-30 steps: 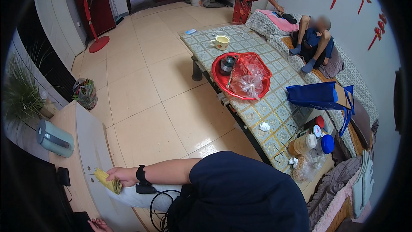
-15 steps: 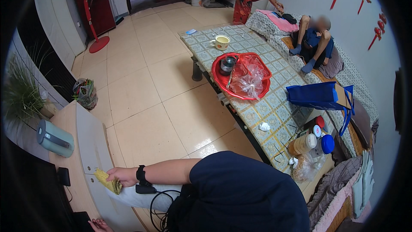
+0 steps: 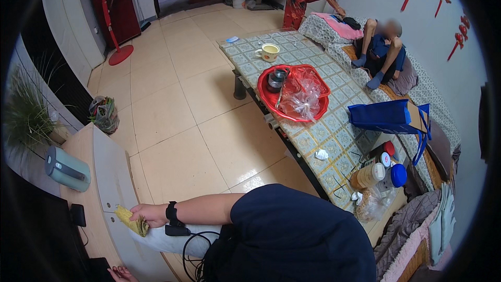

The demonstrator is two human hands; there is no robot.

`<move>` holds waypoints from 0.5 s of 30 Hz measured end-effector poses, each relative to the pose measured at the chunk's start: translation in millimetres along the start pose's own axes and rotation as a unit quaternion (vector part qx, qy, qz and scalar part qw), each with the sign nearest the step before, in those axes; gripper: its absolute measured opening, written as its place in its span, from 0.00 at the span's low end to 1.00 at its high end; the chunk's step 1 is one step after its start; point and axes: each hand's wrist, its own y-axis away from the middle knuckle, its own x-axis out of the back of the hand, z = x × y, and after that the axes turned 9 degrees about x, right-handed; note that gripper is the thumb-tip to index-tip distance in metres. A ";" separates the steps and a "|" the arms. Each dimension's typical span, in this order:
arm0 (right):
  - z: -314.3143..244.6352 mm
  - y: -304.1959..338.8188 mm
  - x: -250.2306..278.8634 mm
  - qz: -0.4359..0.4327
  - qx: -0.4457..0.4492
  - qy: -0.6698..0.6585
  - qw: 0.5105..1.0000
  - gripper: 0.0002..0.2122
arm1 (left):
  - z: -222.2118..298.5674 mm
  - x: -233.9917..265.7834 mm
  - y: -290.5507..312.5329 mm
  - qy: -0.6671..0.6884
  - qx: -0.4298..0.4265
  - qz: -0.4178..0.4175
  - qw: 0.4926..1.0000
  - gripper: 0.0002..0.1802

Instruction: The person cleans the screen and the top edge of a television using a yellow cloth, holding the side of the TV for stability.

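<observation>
Gripping yellow cloth [image 3: 130, 221] in right hand [image 3: 150, 214], beside the cabinet [image 3: 110, 177]; lower down, can't tell the grip of left hand [image 3: 122, 274]!

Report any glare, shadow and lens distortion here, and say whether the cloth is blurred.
In the head view, white glare sits on the tile floor; in the head view, the floor darkens beneath the table; in the head view, straight edges bow toward the rim and the corners go black; in the head view, the yellow cloth shows no obvious motion blur.
</observation>
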 end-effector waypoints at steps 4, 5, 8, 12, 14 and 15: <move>-0.4 0.7 0.5 0.001 0.001 -0.003 1.000 0.11 | -0.2 -7.7 7.0 -0.009 -0.005 0.004 1.000 0.17; -0.5 0.9 0.1 0.001 0.001 -0.003 1.000 0.11 | -0.1 -8.5 7.9 -0.012 -0.005 0.009 1.000 0.17; -1.3 2.2 -1.6 -0.002 0.001 -0.004 1.000 0.11 | 0.6 -11.7 9.9 -0.012 -0.004 0.018 1.000 0.17; -1.2 1.3 -1.4 -0.002 -0.003 0.004 1.000 0.11 | 1.4 -7.5 7.6 -0.017 -0.003 0.000 1.000 0.18; 0.0 -0.3 1.4 -0.005 -0.002 0.005 1.000 0.11 | 1.3 -8.3 7.2 -0.014 0.000 0.009 1.000 0.18; 0.7 -1.0 2.7 -0.007 -0.002 0.006 1.000 0.11 | 1.4 -8.9 7.4 -0.014 0.000 0.009 1.000 0.18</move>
